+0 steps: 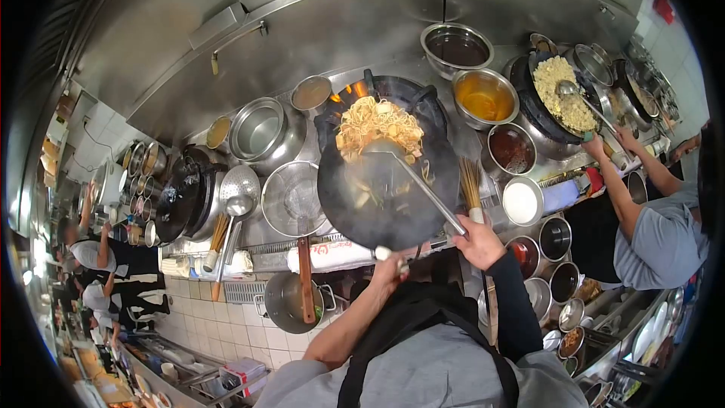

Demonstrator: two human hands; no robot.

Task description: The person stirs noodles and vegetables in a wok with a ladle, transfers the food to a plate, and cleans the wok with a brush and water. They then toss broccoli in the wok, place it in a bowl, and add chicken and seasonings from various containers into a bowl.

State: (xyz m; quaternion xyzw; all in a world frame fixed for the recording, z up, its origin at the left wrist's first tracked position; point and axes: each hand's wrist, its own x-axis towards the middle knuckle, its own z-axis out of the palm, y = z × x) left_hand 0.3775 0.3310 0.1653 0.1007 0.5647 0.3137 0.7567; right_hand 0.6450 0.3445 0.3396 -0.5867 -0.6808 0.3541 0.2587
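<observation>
A large black wok (389,219) sits tilted over a lit burner in front of me, steam rising from it. Noodles (379,125) with pale chunks are heaped at its far side, and strips of vegetable lie lower down. My right hand (481,243) is closed around the long handle of a metal ladle (423,185), whose bowl rests against the noodles. At the wok's near edge, my left hand (388,270) is closed on the wok's handle, with something white by the fingers; the grip itself is partly hidden.
Left of the wok lie a wire strainer (291,200), a perforated skimmer (240,185) and a metal pot (258,130). Bowls of orange liquid (485,100) and dark liquid (457,47) stand right. A bamboo brush (471,181) is close by. At far right, a co-worker (657,227) stirs rice (559,94).
</observation>
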